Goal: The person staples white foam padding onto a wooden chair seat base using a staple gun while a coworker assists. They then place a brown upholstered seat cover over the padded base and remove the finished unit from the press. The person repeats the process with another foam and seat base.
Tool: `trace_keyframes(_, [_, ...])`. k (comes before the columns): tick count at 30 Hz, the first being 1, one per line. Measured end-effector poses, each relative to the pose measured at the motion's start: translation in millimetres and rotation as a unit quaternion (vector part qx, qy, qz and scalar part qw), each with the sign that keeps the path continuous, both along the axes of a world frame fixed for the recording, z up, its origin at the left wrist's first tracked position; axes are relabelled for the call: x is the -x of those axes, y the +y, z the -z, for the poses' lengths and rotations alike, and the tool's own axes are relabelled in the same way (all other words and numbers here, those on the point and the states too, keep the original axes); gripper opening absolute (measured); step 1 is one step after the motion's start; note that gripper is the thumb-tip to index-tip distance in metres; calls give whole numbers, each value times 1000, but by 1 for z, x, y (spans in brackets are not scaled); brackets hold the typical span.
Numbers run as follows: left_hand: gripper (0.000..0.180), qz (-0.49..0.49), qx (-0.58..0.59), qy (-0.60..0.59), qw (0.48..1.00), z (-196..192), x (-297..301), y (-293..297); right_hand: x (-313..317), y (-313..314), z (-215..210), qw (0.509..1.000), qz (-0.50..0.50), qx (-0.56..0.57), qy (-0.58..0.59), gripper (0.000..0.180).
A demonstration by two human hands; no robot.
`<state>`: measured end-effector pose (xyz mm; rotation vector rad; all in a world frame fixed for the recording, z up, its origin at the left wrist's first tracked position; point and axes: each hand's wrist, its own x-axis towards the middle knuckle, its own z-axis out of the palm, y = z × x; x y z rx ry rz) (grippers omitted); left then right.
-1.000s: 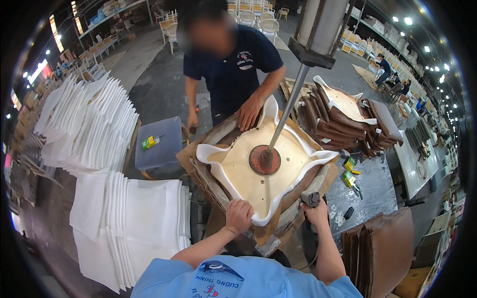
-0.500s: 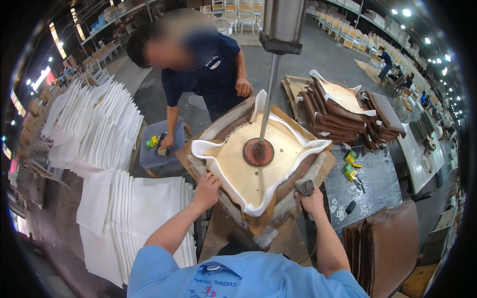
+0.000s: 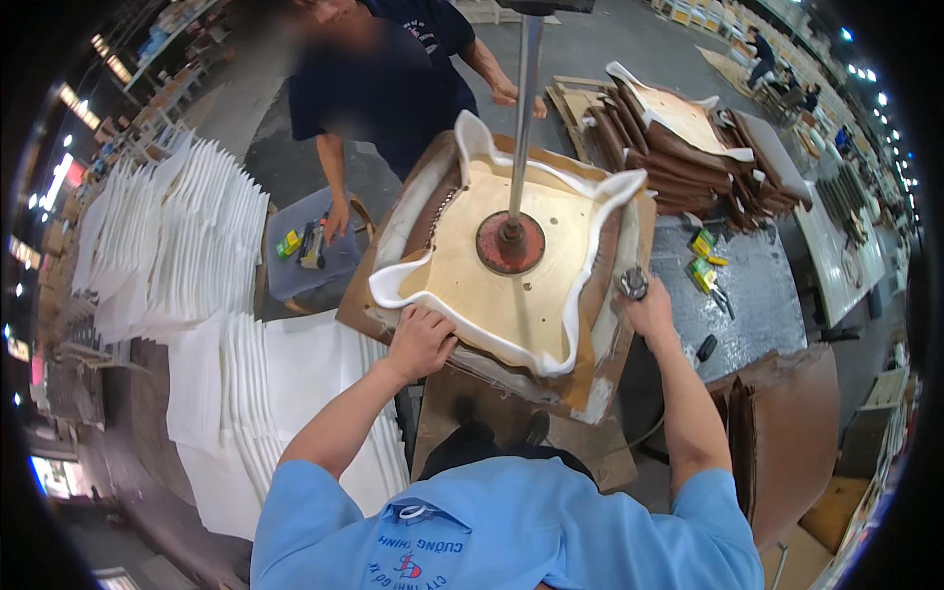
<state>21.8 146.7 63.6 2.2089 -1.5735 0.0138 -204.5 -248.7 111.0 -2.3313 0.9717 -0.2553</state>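
Note:
A chair seat lies underside up on a padded jig (image 3: 401, 218). Its pale wooden panel (image 3: 462, 221) is ringed by white foam (image 3: 582, 265) and brown leather (image 3: 447, 187), with staples along the far left side. A red round presser (image 3: 511, 244) on a steel rod bears down on the panel's middle. My left hand (image 3: 423, 341) curls its fingers over the seat's near left edge, at the foam. To the right of the seat, my right hand (image 3: 649, 313) is closed around a staple gun (image 3: 632, 283), seen mostly end-on; its nose is hidden.
A co-worker (image 3: 383, 108) stands beyond, one hand over a blue stool (image 3: 295, 270) with tools on it. White foam sheets (image 3: 324, 354) are stacked left. Brown leather pieces (image 3: 669, 177) lie at the far right, and a metal-topped table (image 3: 747, 295) holds small boxes and pliers.
The jig and seat have turned counter-clockwise. My right hand has moved farther out with the staple gun. The co-worker's hand has drawn back from a tool on the stool.

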Motion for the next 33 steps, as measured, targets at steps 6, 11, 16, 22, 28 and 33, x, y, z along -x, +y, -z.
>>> trace_keyframes(6, [13, 74, 20, 18, 997, 10, 13, -37, 31, -24, -5, 991, 80, 93, -53, 68])
trace_keyframes(11, [18, 59, -10, 83, 995, 21, 25, -46, 92, 42, -47, 965, 107, -177, -163, 67])
trace_keyframes(16, [25, 138, 17, 109, 984, 13, 65, -115, 146, 96, -45, 896, 119, -405, -139, 72])
trace_keyframes(22, [33, 184, -154, 87, 967, 14, 95, -220, 140, 71, 4, 877, 129, -460, -63, 73])
trace_keyframes(28, [49, 178, -239, 132, 946, 22, 76, -275, 128, 18, 17, 888, 99, -440, -93, 71])
trace_keyframes(33, [42, 191, -134, 130, 964, 28, 84, -273, 110, -1, 28, 905, 83, -407, -94, 70])
